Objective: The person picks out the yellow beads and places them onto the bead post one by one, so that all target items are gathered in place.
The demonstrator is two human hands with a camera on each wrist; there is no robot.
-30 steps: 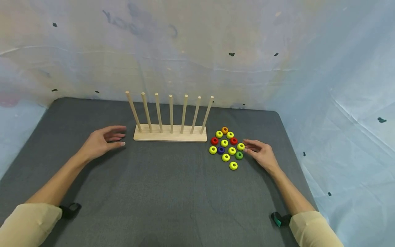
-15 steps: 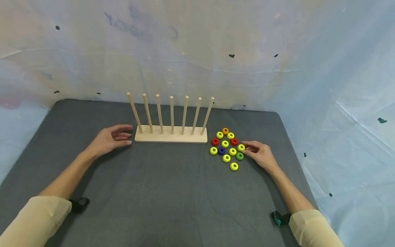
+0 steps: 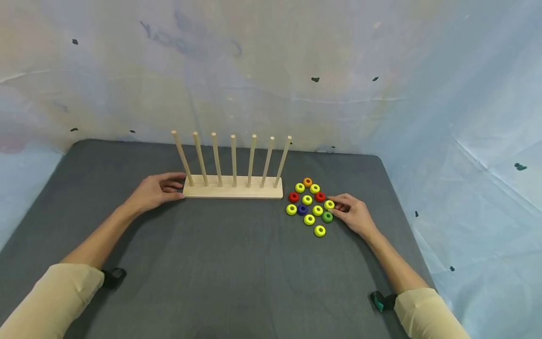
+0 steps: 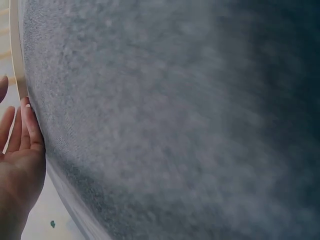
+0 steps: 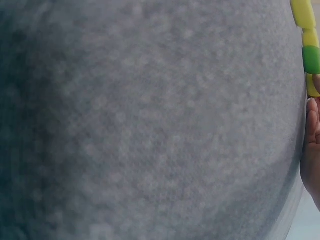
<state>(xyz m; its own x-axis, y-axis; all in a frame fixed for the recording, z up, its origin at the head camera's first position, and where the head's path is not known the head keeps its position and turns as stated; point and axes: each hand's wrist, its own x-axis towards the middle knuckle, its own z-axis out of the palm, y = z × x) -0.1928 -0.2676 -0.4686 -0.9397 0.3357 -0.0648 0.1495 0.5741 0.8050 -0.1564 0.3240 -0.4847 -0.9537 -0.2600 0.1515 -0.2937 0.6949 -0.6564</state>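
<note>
A pale wooden peg rack [image 3: 234, 192] stands on the grey tabletop, its several upright pegs bare. My left hand [image 3: 157, 192] holds the left end of its base, thumb at the front corner and index finger at the back one. In the left wrist view, the fingertips of the left hand [image 4: 22, 145] meet the base's end [image 4: 18, 55]. My right hand [image 3: 354, 215] pinches a yellow ring [image 3: 329, 205] at the right side of a ring cluster, between thumb and forefinger. A green ring [image 3: 327, 217] lies just in front of it. The right wrist view shows only part of the right hand [image 5: 312, 150].
Beside the rack lie several yellow rings, two red rings, among them one at the left [image 3: 293, 197], a dark blue ring [image 3: 302, 210] and an orange ring [image 3: 307, 182]. A pale sheet [image 3: 254, 70] hangs behind the grey tabletop [image 3: 220, 263] and along its sides.
My left hand has moved right and reached the rack's left end. The right hand has edged left, its fingertips now around the yellow ring. The rack and rings stay in place.
</note>
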